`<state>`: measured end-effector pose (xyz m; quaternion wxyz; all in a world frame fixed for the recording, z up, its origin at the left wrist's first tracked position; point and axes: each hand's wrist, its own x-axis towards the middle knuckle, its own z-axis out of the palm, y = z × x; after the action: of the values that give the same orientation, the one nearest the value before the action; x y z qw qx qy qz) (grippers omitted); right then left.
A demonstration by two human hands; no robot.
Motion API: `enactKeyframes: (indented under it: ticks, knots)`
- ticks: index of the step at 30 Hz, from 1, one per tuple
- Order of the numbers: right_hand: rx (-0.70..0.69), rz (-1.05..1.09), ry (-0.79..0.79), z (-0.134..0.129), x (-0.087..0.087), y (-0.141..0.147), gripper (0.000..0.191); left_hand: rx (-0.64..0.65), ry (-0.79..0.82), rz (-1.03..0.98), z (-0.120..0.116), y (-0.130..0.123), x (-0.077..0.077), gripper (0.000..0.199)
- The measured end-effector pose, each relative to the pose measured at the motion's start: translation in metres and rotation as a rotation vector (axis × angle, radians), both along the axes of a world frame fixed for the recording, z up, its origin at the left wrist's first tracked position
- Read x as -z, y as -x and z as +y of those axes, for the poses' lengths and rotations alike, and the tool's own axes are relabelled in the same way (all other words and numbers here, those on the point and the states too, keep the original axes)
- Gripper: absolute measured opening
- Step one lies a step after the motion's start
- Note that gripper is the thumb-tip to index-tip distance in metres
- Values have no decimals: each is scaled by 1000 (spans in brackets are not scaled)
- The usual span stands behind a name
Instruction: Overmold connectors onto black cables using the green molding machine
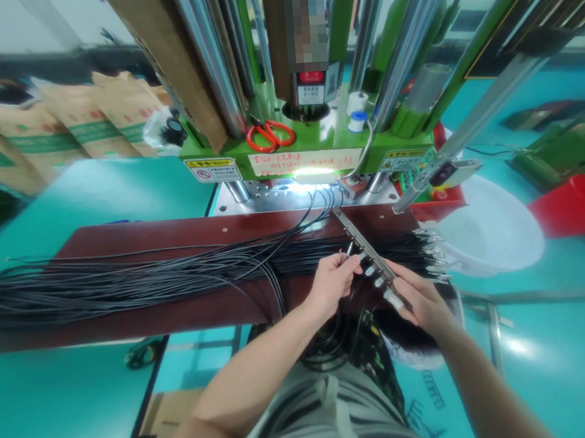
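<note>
My right hand grips the near end of a long, narrow metal bar, tilted over the board with its far end toward the machine. Several silver connectors sit in a row along the bar's left edge. My left hand is closed in a pinch beside the bar's middle, on what looks like a cable end; a small metal tip shows above the fingers. Under and around both hands lie bundled black cables on a dark red board; their silver ends point right.
Ahead stands a green press with steel columns and a lit work area. Red-handled scissors and a thread spool rest on its ledge. To the right are a white tub and a red bucket. Paper sacks stand left.
</note>
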<state>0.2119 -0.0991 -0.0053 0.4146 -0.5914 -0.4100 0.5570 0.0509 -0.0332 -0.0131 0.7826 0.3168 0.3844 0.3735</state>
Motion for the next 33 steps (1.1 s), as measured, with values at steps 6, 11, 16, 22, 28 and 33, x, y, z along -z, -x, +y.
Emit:
enactKeyframes:
  ticks: [6,11,16,22,28,33]
  knots:
    - [-30,-76,-34,0,0,2,50,-28,-45,89,0,0,1,35]
    - [-6,-43,-12,-1,0,3,50,-31,-198,135,1,2,0,33]
    - [57,25,-13,-1,-1,0,47,-109,-233,189,8,8,-5,30]
    - [5,58,24,1,3,-5,51,127,-79,141,12,14,-12,31]
    - [-50,-39,29,2,4,-8,54,133,-59,147,15,15,-14,30]
    - [-132,-224,-69,4,-5,-2,52,124,-81,181,14,18,-12,29]
